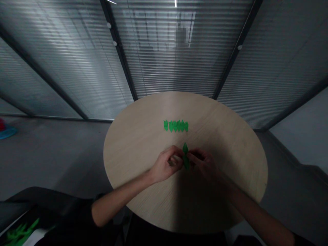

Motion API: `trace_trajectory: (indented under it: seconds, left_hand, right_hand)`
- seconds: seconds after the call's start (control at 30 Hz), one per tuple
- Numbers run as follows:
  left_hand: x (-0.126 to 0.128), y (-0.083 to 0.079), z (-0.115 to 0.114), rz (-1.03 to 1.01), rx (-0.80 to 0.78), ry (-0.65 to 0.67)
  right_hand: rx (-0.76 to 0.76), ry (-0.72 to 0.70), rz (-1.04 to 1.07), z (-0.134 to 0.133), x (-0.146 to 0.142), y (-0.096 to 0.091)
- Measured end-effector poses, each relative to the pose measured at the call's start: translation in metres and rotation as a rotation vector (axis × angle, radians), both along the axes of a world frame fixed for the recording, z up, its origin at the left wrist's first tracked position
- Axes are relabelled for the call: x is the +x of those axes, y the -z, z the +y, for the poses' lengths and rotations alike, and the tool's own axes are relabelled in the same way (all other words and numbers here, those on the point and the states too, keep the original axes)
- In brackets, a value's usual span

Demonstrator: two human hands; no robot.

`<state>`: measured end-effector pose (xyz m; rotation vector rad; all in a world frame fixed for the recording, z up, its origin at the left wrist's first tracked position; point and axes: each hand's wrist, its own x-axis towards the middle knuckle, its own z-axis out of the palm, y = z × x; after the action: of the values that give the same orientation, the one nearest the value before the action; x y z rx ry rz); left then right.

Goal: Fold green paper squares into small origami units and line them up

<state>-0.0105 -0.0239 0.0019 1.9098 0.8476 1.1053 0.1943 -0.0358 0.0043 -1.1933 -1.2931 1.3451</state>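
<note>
Between both hands, a green leaf-like piece stands lengthwise, pointed at its far end and narrow in the middle. My left hand pinches it from the left, thumb and forefinger at its edge. From the right, my right hand grips the same piece near its narrow middle, with its fingers partly in shadow. Farther off on the table lies a row of several similar green pieces, side by side, with a small gap after the leftmost one.
The round wooden table stands close to a glass wall with blinds. More green pieces lie on a dark surface at the lower left. A blue round object with something red sits on the floor at far left.
</note>
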Motion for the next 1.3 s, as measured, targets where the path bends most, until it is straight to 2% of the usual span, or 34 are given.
trace_trajectory:
  seconds: [0.2, 0.47, 0.77, 0.93, 1.17, 1.3]
  left_hand:
    - [-0.0010, -0.0004, -0.0001, -0.019, 0.051, 0.045]
    - [0.0014, -0.0038, -0.0017, -0.145, -0.168, 0.103]
    - [0.0062, 0.0033, -0.0012, -0.224, -0.278, -0.006]
    - [0.0050, -0.0009, -0.0005, -0.206, -0.300, 0.016]
    - [0.0034, -0.0012, 0.0027, -0.098, -0.212, -0.042]
    - [0.0050, 0.0035, 0.0021, -0.110, -0.228, -0.057]
  right_hand:
    - [0.010, 0.017, 0.004, -0.0017, -0.0016, -0.0003]
    - [0.047, 0.011, -0.017, -0.0023, -0.0011, 0.0049]
    - [0.125, 0.026, -0.077, -0.0049, -0.0025, 0.0051]
    - [0.109, 0.001, -0.016, -0.0049, -0.0025, 0.0034]
    - [0.063, -0.019, -0.014, -0.0038, -0.0016, 0.0036]
    - [0.077, -0.017, -0.035, -0.0025, -0.0012, 0.0070]
